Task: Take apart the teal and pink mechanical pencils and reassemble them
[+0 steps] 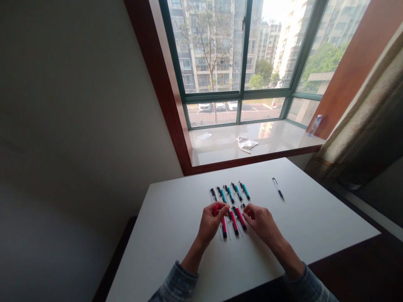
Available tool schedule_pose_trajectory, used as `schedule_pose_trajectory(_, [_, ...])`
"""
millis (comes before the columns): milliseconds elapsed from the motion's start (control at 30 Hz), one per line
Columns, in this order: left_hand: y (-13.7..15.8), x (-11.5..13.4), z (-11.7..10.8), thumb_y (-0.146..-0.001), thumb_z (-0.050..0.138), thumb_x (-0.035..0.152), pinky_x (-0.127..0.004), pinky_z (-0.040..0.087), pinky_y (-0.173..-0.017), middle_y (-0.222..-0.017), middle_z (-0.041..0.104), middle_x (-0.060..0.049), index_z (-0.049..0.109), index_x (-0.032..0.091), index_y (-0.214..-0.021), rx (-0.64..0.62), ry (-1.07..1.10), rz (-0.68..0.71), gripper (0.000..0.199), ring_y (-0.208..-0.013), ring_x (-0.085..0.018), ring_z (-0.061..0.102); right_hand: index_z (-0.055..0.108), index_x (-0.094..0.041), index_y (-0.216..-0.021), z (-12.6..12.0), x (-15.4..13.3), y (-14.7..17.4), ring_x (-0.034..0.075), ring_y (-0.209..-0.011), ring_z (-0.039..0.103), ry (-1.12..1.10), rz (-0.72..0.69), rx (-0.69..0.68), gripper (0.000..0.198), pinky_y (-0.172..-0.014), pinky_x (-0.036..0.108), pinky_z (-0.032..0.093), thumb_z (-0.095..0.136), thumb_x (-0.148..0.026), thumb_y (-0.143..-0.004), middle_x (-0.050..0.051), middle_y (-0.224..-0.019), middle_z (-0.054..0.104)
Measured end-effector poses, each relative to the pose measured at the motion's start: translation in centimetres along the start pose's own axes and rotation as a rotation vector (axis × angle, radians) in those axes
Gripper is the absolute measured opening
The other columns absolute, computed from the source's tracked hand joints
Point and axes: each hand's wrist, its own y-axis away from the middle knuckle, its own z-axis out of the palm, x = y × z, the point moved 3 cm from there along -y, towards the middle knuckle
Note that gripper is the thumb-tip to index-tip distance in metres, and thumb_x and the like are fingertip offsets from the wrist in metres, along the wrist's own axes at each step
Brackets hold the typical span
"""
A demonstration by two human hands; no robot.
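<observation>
On the white bench, as the head view shows it, two bare hands work above small rows of pen parts. The left hand has its grip closed around a red barrel, which pokes up out of the curled fingers; the thumb and forefinger are brought together beyond it, and whether a second small piece sits between their tips is too small to tell. The right hand is bent low over the near row, fingertips just beside a small black piece; I cannot tell whether its grip pinches that piece or only hangs next to it.

Between the hands lie three red pen bodies with black ends, slanting side by side, with thin pale refills set among them. Farther off, toward the window, runs a row of blue barrels and black parts. A white pen with a black lower end lies well apart, to the right.

The step in hand seems to be handling the parts of one red pen, the left hand keeping the barrel while the right attends to the row. By my judgement, the next move calls for a steady left hold and a fine right-hand pinch, without nudging the closely set neighbours.
</observation>
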Motion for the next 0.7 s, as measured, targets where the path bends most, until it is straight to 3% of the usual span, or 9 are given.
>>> schedule_pose_trajectory(133, [-0.1, 0.0, 0.4, -0.087, 0.072, 0.047, -0.025, 0.044, -0.061, -0.073, 0.067, -0.003, 0.075, 0.014, -0.089, -0.058, -0.022, -0.008, 0.034, -0.061, -0.013, 0.054, 0.069, -0.022, -0.097, -0.8, -1.3, 0.6, 0.02, -0.075, 0.068, -0.055, -0.149, -0.012, 0.008, -0.066, 0.031, 0.056, 0.063, -0.027, -0.094, 0.005, -0.088, 0.073])
schedule_pose_trajectory(333, [0.0, -0.1, 0.9, -0.09, 0.067, 0.047, -0.024, 0.042, -0.062, -0.068, 0.064, -0.002, 0.073, 0.013, -0.075, -0.175, -0.071, 0.019, 0.037, -0.061, -0.012, 0.052, 0.066, -0.027, -0.116, -0.2, -4.0, 0.7, 0.022, -0.095, 0.068, -0.183, -0.368, 0.0, 0.023, -0.081, 0.037, 0.059, 0.065, -0.019, -0.095, 0.005, -0.111, 0.071])
schedule_pose_trajectory(533, [0.0, -0.5, 0.9, -0.088, 0.069, 0.051, -0.024, 0.043, -0.062, -0.068, 0.066, -0.003, 0.075, 0.014, -0.074, -0.203, -0.074, 0.008, 0.04, -0.062, -0.014, 0.055, 0.068, -0.027, -0.113, 0.2, -4.4, 0.6, 0.02, -0.09, 0.069, -0.231, -0.409, -0.004, 0.021, -0.079, 0.035, 0.059, 0.066, -0.017, -0.095, 0.004, -0.103, 0.072])
schedule_pose_trajectory(700, [0.0, -0.4, 1.1, -0.088, 0.07, 0.05, -0.024, 0.045, -0.064, -0.066, 0.066, -0.001, 0.075, 0.015, -0.073, -0.227, -0.076, -0.01, 0.038, -0.062, -0.014, 0.056, 0.068, -0.027, -0.116, 0.0, -4.3, 0.7, 0.019, -0.088, 0.069, -0.227, -0.414, 0.033, 0.021, -0.076, 0.033, 0.06, 0.067, -0.022, -0.095, 0.004, -0.107, 0.072])
